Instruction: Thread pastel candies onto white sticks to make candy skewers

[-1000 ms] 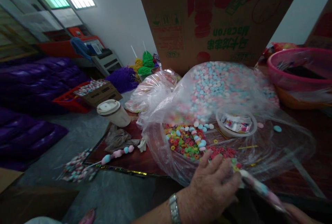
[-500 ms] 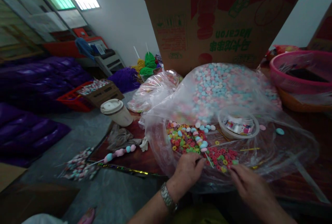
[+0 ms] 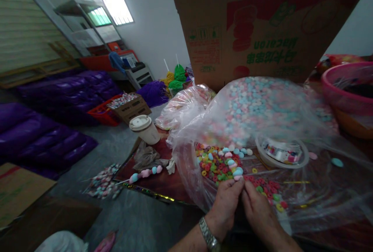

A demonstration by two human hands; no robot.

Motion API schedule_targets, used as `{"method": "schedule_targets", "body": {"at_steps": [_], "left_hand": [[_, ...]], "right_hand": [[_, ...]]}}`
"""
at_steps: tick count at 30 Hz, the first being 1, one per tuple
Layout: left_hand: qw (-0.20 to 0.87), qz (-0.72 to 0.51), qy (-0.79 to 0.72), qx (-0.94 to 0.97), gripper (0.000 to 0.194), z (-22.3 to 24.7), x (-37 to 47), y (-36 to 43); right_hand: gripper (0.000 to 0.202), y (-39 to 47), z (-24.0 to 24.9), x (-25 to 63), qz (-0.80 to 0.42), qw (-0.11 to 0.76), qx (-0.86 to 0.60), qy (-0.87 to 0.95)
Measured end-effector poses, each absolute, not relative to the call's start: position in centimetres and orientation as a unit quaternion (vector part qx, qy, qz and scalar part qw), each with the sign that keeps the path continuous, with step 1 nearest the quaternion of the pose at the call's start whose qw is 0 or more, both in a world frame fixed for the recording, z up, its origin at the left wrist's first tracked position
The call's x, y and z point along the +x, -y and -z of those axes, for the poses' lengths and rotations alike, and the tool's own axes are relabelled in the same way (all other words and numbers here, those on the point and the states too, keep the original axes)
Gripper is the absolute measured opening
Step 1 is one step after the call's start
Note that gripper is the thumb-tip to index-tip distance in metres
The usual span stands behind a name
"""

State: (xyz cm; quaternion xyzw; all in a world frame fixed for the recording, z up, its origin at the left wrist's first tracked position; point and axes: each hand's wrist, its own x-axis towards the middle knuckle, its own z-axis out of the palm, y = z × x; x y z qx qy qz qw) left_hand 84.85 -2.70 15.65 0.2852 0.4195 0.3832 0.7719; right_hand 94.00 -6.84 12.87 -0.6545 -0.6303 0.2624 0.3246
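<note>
My left hand [image 3: 225, 199], a metal-band watch at its wrist, is closed around the stick of a candy skewer [image 3: 234, 166]. Pink, blue and white candies are strung along the skewer, which points away from me. Against the left fingertips, at the skewer's near end, my right hand [image 3: 258, 205] is pinched closed; whatever sits between its fingers is hidden. Colourful ring-shaped candies [image 3: 217, 166] lie under and beside the skewer on clear plastic. More rings, mostly red [image 3: 266, 186], spread past my right fingers.
A big clear bag of pastel candies [image 3: 256, 104] rests before a cardboard box [image 3: 262, 22]. To its front right stands a plastic tub [image 3: 304, 160] with printed wrappers. A lidded cup [image 3: 145, 129] and a finished-looking skewer [image 3: 145, 173] occupy the table's left. A pink basin [image 3: 332, 88] is at right.
My right hand has left the loose rings and come in against my left hand at the skewer's near end. The view has swung somewhat left.
</note>
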Motion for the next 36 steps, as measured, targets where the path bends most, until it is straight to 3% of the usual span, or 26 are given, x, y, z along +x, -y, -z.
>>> {"method": "schedule_targets", "body": {"at_steps": [11,27,33,36], "left_hand": [[0.781,-0.421,-0.407,0.217,0.032,-16.2,84.6,3.0],[0.807,-0.413,-0.382,0.182,0.023,-16.7,84.9,2.7],[0.804,-0.409,-0.383,0.200,0.028,-16.9,85.3,2.6],[0.800,-0.351,-0.409,0.263,0.034,-16.8,84.1,2.5]], "right_hand": [[0.031,7.3,-11.6,93.5,-0.260,0.389,-0.602,0.647],[0.044,8.2,-10.4,92.4,-0.279,0.348,-0.619,0.646],[0.037,8.4,-10.3,92.4,-0.305,0.388,-0.605,0.624],[0.033,8.5,-10.8,93.1,-0.331,0.443,-0.583,0.596]]}}
